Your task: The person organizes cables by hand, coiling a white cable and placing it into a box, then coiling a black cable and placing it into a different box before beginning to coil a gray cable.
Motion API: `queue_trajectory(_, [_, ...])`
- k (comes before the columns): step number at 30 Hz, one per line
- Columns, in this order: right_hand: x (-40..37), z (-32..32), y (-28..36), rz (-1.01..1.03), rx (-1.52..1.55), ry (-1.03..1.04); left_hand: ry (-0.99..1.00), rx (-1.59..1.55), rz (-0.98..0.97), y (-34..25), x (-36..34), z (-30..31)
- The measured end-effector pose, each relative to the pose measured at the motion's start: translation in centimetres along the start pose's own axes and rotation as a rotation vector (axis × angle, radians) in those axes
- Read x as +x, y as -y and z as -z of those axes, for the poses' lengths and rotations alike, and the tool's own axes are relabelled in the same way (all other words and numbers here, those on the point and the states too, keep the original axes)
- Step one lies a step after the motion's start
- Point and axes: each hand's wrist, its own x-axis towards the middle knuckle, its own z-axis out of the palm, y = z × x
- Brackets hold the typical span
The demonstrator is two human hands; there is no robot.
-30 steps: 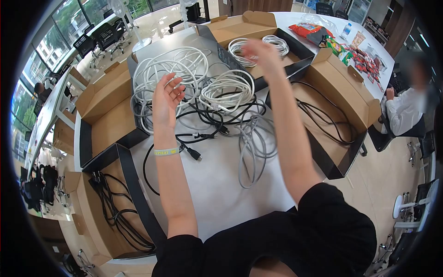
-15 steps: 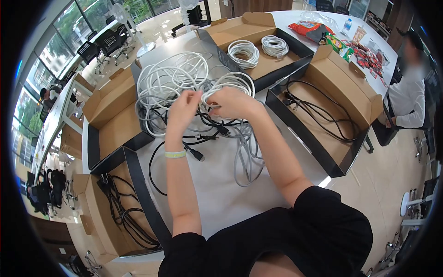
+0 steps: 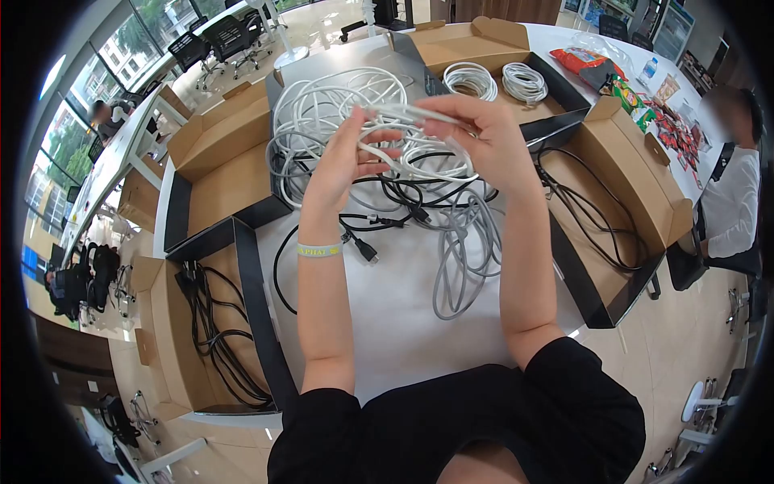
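Four boxes: cardboard, ringing the table (image 3: 395, 323). Empty box (image 3: 214, 189) at 10 o'clock, left box (image 3: 161, 323) at 8 o'clock, far box (image 3: 468, 44) at 12 o'clock, right box (image 3: 637, 161) at 3 o'clock.
Edges: black box walls hem the tabletop in at 8 and 4 o'clock; the near table edge sits at 6 o'clock, against the torso.
Open room: bare white top only at 6 o'clock, between the forearms; from the centre up to 12 o'clock it is covered by the cable pile (image 3: 322, 105).
Left hand (image 3: 347, 157): raised above the pile at 11 o'clock, fingers curled loosely round the white cable (image 3: 403, 113), thumb pressing it.
Right hand (image 3: 484, 137): raised at 1 o'clock, closed round the same strand.
Hands together/apart: near each other, not touching; the strand bridges the gap.
White cable place: in the air over the pile, its loops trailing down into it.
Coils (image 3: 472, 79): two, white, in the far box.
Grey cable (image 3: 468, 250): one loose bundle at 5 o'clock of the pile.
Black plug lead (image 3: 363, 246): one, under the left wrist.
Black cables in left and right boxes: tangled, count cannot be told.
Wristband (image 3: 320, 251): one, left wrist.
Seated person (image 3: 734, 202): one, at 3 o'clock beyond the right box.
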Motion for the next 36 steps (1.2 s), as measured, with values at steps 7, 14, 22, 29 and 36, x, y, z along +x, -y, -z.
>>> queue_trajectory(7, [-0.2, -1.1, -0.4, 0.244, -0.257, 0.295, -0.073, -0.717, -0.053, -0.2, 0.2, 1.0])
queue_trajectory(14, [0.7, -1.3, -3.4, -0.034, 0.099, -0.027, 0.553, -1.253, -0.089, -1.1, -0.6, 2.8])
queue_trajectory(22, [1.1, -1.1, -3.5, -0.291, 0.842, 0.122, 0.235, -0.746, -0.220, -0.8, -0.6, 0.0])
queue_trajectory(29, [1.3, -1.4, -4.0, -0.281, 1.173, 0.041, 0.222, -0.778, -0.128, -1.1, -0.7, -0.8])
queue_trajectory(36, [1.2, -1.0, -3.4, -0.292, 0.850, 0.073, 0.239, -1.048, -0.301, -1.9, -1.4, 0.1])
